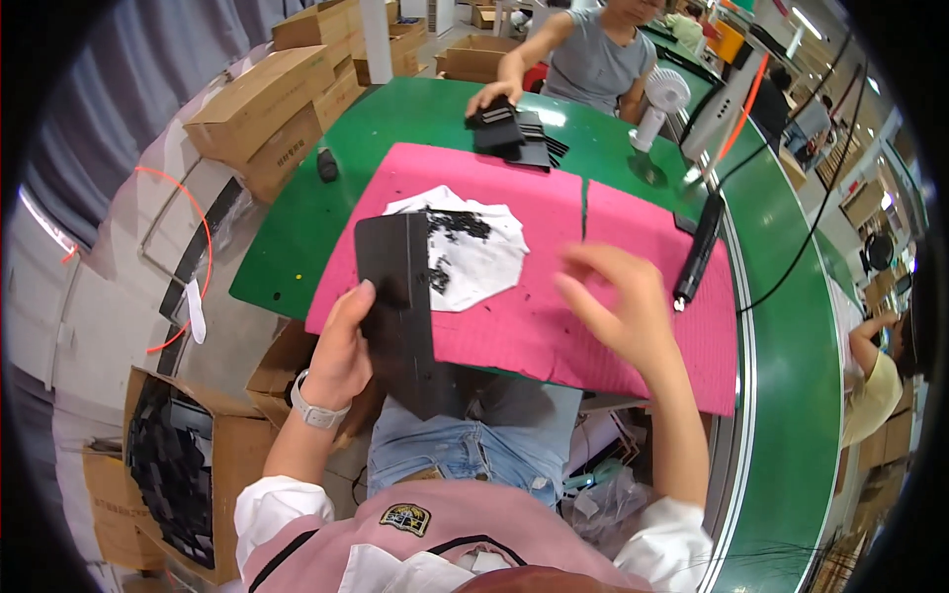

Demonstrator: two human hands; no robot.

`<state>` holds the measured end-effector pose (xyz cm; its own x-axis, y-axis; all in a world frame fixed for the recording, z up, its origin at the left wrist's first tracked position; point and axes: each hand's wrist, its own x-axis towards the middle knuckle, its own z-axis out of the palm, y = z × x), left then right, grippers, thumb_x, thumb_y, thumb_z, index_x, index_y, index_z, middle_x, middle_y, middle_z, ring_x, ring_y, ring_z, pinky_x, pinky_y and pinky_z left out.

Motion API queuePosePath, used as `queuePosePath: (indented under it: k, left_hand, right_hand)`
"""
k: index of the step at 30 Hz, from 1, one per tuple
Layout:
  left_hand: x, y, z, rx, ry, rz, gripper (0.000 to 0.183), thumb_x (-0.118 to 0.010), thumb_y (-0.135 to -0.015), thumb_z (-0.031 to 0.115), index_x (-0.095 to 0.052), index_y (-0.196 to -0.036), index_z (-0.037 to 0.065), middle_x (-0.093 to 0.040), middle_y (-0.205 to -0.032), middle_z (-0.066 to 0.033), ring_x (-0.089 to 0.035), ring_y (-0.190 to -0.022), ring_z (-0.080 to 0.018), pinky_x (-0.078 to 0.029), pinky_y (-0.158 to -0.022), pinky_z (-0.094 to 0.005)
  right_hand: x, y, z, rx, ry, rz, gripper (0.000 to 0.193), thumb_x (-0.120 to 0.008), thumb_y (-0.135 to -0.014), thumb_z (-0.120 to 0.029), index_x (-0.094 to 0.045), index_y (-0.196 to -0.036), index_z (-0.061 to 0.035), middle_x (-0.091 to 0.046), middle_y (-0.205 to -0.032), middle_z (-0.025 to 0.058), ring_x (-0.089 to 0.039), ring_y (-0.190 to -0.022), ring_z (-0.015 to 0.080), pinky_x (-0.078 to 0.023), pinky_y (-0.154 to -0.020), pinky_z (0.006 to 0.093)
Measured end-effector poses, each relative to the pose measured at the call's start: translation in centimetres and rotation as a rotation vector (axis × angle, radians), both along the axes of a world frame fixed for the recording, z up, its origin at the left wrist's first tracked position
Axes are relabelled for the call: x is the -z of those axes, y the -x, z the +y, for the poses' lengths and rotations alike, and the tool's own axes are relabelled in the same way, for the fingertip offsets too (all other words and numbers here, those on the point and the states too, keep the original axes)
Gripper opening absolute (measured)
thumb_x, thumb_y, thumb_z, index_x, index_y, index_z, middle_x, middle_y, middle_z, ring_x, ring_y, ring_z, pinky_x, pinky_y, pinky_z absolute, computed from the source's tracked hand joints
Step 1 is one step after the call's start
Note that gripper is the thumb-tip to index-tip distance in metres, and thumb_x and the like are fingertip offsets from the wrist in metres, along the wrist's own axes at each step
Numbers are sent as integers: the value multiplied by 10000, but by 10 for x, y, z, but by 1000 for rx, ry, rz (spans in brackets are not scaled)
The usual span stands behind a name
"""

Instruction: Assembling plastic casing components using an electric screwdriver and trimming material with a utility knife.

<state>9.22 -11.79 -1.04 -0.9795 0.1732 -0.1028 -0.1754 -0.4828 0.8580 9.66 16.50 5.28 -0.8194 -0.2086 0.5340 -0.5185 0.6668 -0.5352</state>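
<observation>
My left hand (346, 341), with a watch on its wrist, grips the left edge of a flat black panel (395, 306). The panel is tilted up over the near edge of a pink board (514, 341). Partly behind it lies a white cloth (484, 272), strewn with small black pieces (460, 225) too tiny to name. Above the board, right of the cloth, my right hand (623, 301) hovers with thumb and fingers apart and nothing visible in them. A black electric screwdriver (700, 252) with a cable rests near the board's right side.
Across the green table (395, 109), a person's hand (494, 96) touches a stack of black parts (509, 133). A white fan (660, 104) stands beside that person. A small dark object (327, 165) lies at left. Cardboard boxes (257, 99) and a carton of black parts (173, 465) are on the left.
</observation>
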Motion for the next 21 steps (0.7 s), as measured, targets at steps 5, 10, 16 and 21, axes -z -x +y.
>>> queuePosePath:
  k: [5,10,16,21]
  left_hand:
    - [-14,-16,-37,-89,-103,86,405,-482,-918,172,-468,-1280,-7,-593,-1158,-85,-598,-1007,-151,-489,-855,-285]
    - [10,-48,-59,-293,16,169,484,-543,-885,165,-435,-1309,-41,-557,-1234,-93,-548,-1093,-165,-412,-955,-289]
    - [31,-44,-77,-240,67,221,514,-631,-873,192,-454,-1292,-48,-558,-1227,-90,-543,-1084,-155,-404,-954,-287]
    - [9,-30,-49,-156,22,200,517,-631,-868,177,-451,-1297,-49,-560,-1220,-88,-543,-1083,-158,-401,-957,-285]
  right_hand:
    - [5,162,-132,-11,-477,94,395,-616,-807,-411,-662,-925,-36,-668,-837,176,-660,-750,330,-527,-669,419]
    - [53,263,-246,198,-463,-126,500,-542,-848,-516,-701,-932,-49,-661,-987,170,-650,-921,295,-517,-770,409]
    - [70,291,-265,147,-444,-181,231,-592,-807,-242,-706,-902,-66,-679,-945,157,-666,-899,304,-540,-748,403]
    - [57,283,-267,99,-425,-182,212,-591,-784,-196,-699,-904,-57,-679,-973,148,-665,-922,293,-549,-751,383]
